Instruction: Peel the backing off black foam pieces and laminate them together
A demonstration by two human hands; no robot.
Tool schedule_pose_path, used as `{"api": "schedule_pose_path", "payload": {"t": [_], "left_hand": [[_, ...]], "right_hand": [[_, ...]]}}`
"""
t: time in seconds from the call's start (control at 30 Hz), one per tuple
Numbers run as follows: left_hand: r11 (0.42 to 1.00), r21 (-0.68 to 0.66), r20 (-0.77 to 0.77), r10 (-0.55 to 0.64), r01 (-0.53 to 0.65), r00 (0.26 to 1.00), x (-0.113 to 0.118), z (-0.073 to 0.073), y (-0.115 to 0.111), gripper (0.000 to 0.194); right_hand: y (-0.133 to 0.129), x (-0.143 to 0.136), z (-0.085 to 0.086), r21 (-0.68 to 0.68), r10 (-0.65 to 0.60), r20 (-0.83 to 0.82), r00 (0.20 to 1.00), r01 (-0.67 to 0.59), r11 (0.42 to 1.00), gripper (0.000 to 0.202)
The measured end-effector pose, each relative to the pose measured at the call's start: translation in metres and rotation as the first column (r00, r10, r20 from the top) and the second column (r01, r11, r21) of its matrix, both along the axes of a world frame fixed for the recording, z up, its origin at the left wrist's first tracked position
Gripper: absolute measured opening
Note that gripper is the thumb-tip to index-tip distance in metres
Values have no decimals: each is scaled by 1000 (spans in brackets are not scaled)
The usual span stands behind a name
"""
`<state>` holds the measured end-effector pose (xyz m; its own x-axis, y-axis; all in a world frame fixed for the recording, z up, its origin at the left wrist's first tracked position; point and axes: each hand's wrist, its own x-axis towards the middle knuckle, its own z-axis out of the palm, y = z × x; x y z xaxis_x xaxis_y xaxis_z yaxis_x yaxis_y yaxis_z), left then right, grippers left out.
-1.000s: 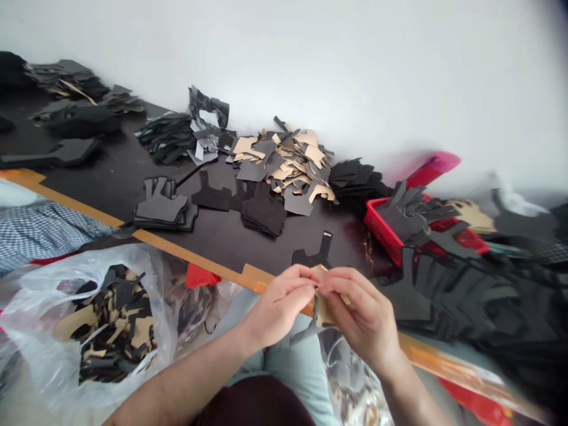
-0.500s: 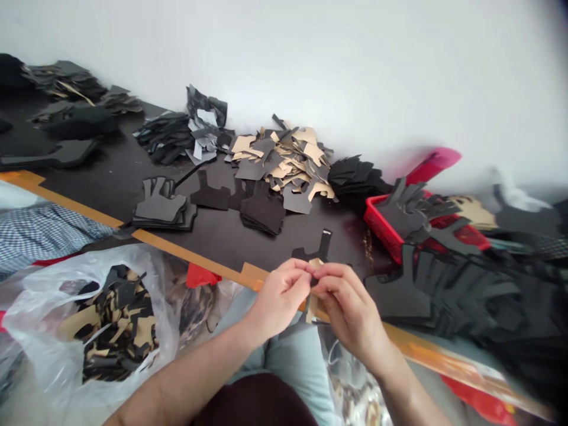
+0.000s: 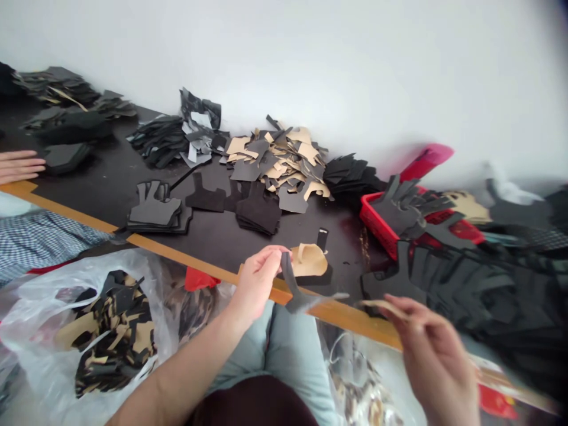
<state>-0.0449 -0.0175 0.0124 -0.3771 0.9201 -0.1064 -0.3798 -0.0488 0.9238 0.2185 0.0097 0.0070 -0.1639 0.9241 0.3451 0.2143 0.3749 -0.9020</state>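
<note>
Between the thumb and fingers of my left hand (image 3: 256,279) is a grey cut-out piece (image 3: 302,300) with a narrow upright arm; it hangs over the table's front edge. My right hand (image 3: 437,349), blurred and off to the right, pinches a thin tan strip (image 3: 385,306). Just beyond my left fingertips a curled tan paper piece (image 3: 310,261) rests over a dark cut-out (image 3: 323,277) on the table. Rows of overlapping dark cut-outs (image 3: 457,284) lie beyond my right hand.
A red basket (image 3: 377,222) full of grey cut-outs stands right. A tan-and-grey scrap heap (image 3: 284,157) lies by the wall, with stacked grey pieces (image 3: 155,210) nearer left. A plastic bag (image 3: 39,331) of scraps is below the table. Another person's hand (image 3: 20,167) rests far left.
My hands were together over a small piece; now they are apart, the right one farther right and nearer with a tan strip. Another person's hand has appeared at far left.
</note>
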Motion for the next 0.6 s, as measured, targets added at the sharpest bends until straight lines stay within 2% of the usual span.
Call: {"api": "schedule_pose_path", "payload": {"t": [0.03, 0.07, 0.1, 0.17, 0.23, 0.3, 0.37, 0.43, 0.5, 0.57, 0.6], "left_hand": [[1000, -6, 11, -14, 14, 1000, 2, 1, -1, 26], [999, -14, 22, -36, 37, 999, 4, 3, -3, 27], [998, -20, 32, -62, 63, 998, 7, 4, -4, 27], [992, -34, 46, -118, 119, 992, 12, 8, -8, 27], [984, -57, 58, -168, 171, 984, 16, 13, -12, 28], [975, -69, 82, -206, 212, 975, 18, 19, -16, 28], [969, -51, 100, -238, 244, 966, 18, 23, -20, 27], [961, -22, 87, -273, 276, 958, 18, 27, -25, 27], [957, -2, 14, -289, 289, 957, 18, 27, -31, 27], [957, 19, -106, -286, 290, 952, 18, 25, -38, 25], [956, 34, -167, -283, 292, 945, 19, 24, -41, 25]], "right_hand": [[1, 2, 3, -66, -93, -116, 989, 86, 994, 3], [2, 1, 7, -110, -118, -174, 978, 100, 989, 1], [3, -2, 12, -119, -71, -176, 982, 50, 992, 1], [6, -16, 23, -56, 172, -20, 985, -172, 983, 3], [9, -34, 32, 65, 350, 235, 907, -374, 925, 8], [14, -51, 38, 197, 377, 439, 815, -497, 845, 13], [17, -60, 41, 300, 348, 496, 795, -533, 791, 18], [18, -58, 40, 379, 271, 451, 850, -458, 805, 18], [15, -39, 32, 411, 99, 383, 918, -266, 872, 14], [6, -2, 9, 358, -125, 334, 934, -2, 934, 8], [-3, 22, -9, 286, -231, 328, 916, 137, 948, 8]]}}
